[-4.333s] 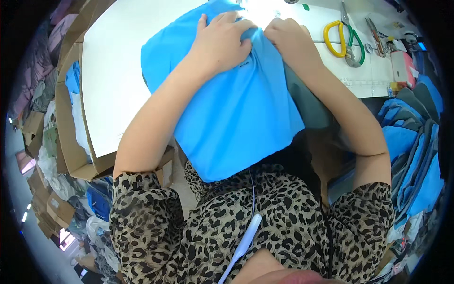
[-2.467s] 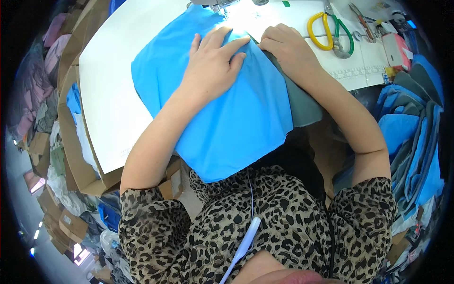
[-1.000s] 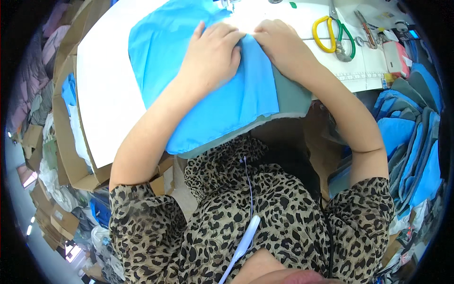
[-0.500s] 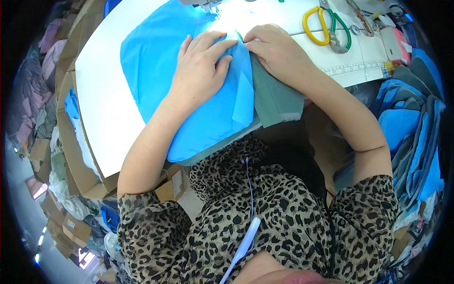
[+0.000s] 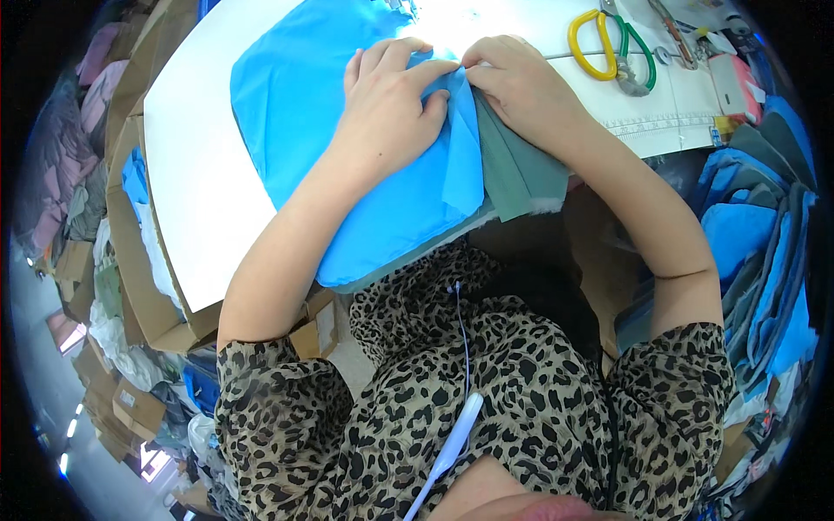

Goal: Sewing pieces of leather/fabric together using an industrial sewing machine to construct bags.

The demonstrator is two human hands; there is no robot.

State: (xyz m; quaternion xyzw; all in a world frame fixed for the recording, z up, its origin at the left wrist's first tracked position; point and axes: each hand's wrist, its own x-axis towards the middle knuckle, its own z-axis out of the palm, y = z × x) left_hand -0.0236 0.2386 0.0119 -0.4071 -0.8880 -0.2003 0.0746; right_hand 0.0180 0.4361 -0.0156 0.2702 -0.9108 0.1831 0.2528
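Observation:
A bright blue fabric piece (image 5: 287, 113) lies on the white table, with grey-green fabric (image 5: 512, 165) under it and showing along its right and lower edges. My left hand (image 5: 391, 104) rests on the blue fabric with its fingers spread, the index fingertip beside the fold. At that fold, my right hand (image 5: 526, 91) has thumb and index finger pinched on the edge of the blue fabric, its other fingers curled. Just beyond my hands is part of a sewing machine (image 5: 401, 7), lit by a strong glare that hides the needle area.
Yellow-and-green-handled scissors (image 5: 593, 52) lie to the right on the white table (image 5: 195, 174). A printed ruler scale (image 5: 656, 127) runs along the table's right edge. Stacked blue and grey-green pieces (image 5: 747, 234) hang at the right. An open cardboard box (image 5: 130, 234) stands at the left.
The whole view has shifted a little. Both hands have moved slightly right and away along the fabric, my right hand still pinching its edge and my left still flat on it.

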